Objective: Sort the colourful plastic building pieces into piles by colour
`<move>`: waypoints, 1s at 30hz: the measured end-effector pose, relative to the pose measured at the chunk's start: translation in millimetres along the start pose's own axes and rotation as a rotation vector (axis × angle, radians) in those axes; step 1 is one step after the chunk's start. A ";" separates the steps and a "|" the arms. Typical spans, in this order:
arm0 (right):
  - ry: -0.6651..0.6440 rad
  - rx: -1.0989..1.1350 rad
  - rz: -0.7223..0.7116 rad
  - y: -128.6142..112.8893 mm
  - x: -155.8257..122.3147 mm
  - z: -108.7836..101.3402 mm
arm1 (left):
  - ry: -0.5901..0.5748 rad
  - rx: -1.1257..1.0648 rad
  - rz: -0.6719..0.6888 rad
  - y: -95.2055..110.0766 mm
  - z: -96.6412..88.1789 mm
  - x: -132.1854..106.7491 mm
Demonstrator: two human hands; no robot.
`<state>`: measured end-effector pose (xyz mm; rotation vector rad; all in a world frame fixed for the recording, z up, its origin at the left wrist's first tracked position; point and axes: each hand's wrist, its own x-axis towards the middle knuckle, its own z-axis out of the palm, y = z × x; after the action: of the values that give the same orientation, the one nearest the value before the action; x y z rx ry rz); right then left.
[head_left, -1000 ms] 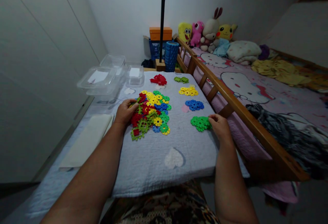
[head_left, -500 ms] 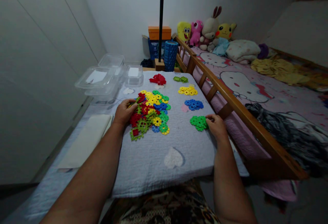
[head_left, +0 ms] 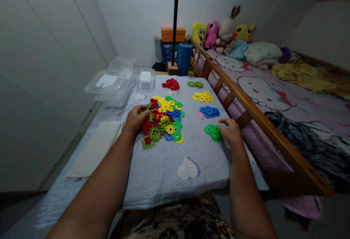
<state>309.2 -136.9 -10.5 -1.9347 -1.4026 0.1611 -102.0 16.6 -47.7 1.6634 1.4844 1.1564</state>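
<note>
A mixed pile of plastic snowflake discs (head_left: 169, 126) and square interlocking pieces (head_left: 155, 134) in red, green, yellow and blue lies mid-table. At its left edge is my left hand (head_left: 135, 118), fingers curled with a bit of yellow between thumb and forefinger; what it holds is partly hidden. My right hand (head_left: 230, 131) is beside the green discs (head_left: 213, 132) on the right, thumb and fingers apart, fingertips near or touching them. Behind these are separate heaps of blue discs (head_left: 209, 112), yellow discs (head_left: 202, 97), light green pieces (head_left: 195, 84) and red pieces (head_left: 171, 84).
Clear plastic containers (head_left: 106, 82) and a smaller lidded box (head_left: 145, 80) stand at the back left. A folded cream cloth (head_left: 94, 149) lies by my left forearm. A wooden bed rail (head_left: 246, 105) borders the right side. A black pole (head_left: 175, 23) rises behind the table.
The fingers of my right hand have lifted and spread at the green discs. My left hand stays at the pile's edge. The whole view has shifted slightly.
</note>
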 end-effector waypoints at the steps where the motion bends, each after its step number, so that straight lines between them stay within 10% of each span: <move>1: -0.016 0.008 -0.043 -11.1 0.4 2.4 | 0.001 -0.007 0.000 0.4 0.0 -0.3; 11: -0.510 -0.018 -0.466 -109.1 -38.9 68.3 | 0.019 -0.032 -0.030 4.7 0.8 -3.0; 30: -0.378 0.261 -0.226 -90.3 -30.0 63.8 | 0.001 -0.001 0.008 -1.4 0.6 -0.2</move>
<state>195.9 -119.7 -10.2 -1.5705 -1.7358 0.5959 -102.1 16.7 -49.3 1.6701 1.4782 1.1620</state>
